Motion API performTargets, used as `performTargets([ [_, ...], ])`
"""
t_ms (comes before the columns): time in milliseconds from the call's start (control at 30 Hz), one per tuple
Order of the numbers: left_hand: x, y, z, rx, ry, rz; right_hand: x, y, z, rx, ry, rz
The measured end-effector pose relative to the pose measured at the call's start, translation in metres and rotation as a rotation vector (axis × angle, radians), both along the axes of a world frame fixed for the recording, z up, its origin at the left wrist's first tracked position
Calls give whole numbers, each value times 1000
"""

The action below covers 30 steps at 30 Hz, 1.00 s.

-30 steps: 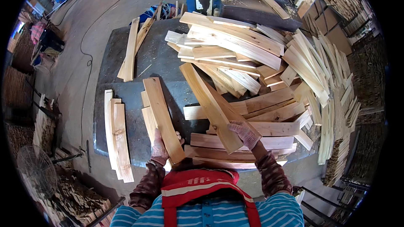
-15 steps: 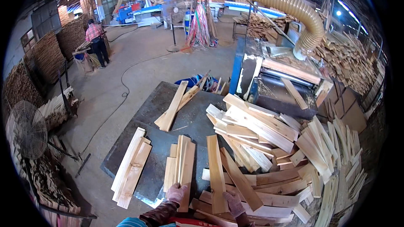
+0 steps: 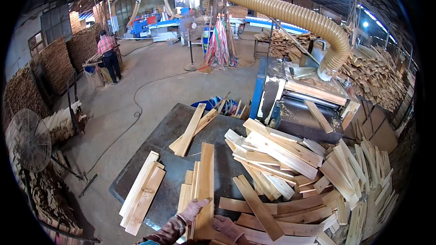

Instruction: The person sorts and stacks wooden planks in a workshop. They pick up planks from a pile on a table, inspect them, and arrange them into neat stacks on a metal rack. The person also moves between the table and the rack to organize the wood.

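My left hand [image 3: 195, 209], in a pale pinkish work glove, is closed over the lower part of a long flat wooden board [image 3: 206, 168]. This board lies along the right side of a small stack of boards [image 3: 185, 195] on the dark tabletop. My right hand [image 3: 228, 227], gloved likewise, rests against the board's right edge near its lower end, fingers stretched towards it. Beside the right hand, another board [image 3: 259, 206] lies slanted across the loose boards. Left of my hands is a separate neat row of boards [image 3: 141, 193].
Two crossed boards [image 3: 188, 131] lie at the far side of the dark table [image 3: 154, 129]. A heap of loose boards [image 3: 281, 152] covers its right side. Beyond stands a machine [image 3: 309, 109] with a ribbed hose [image 3: 281, 11]. A fan [image 3: 29, 140] and another person [image 3: 108, 56] are at the left.
The board beside my right hand has moved left onto the small stack. My left hand has shifted onto it, and my right hand has followed leftward. The view has tilted slightly.
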<state>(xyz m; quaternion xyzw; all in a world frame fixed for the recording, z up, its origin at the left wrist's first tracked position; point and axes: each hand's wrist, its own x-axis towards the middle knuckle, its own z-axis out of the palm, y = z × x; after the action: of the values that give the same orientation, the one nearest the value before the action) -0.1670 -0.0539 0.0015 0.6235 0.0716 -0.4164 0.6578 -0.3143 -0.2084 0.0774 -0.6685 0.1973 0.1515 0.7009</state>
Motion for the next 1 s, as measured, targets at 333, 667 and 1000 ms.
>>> performTargets([
  [333, 35, 201, -39, 1065, -750, -130, -107, -136, -117, -1509, 274, -69],
  [667, 24, 241, -86, 1692, -620, 230, -132, -154, -84, -1378, 414, 50],
  [1000, -11, -10, -18, -72, -136, -340, -63, -61, 4, -435, -157, -381],
])
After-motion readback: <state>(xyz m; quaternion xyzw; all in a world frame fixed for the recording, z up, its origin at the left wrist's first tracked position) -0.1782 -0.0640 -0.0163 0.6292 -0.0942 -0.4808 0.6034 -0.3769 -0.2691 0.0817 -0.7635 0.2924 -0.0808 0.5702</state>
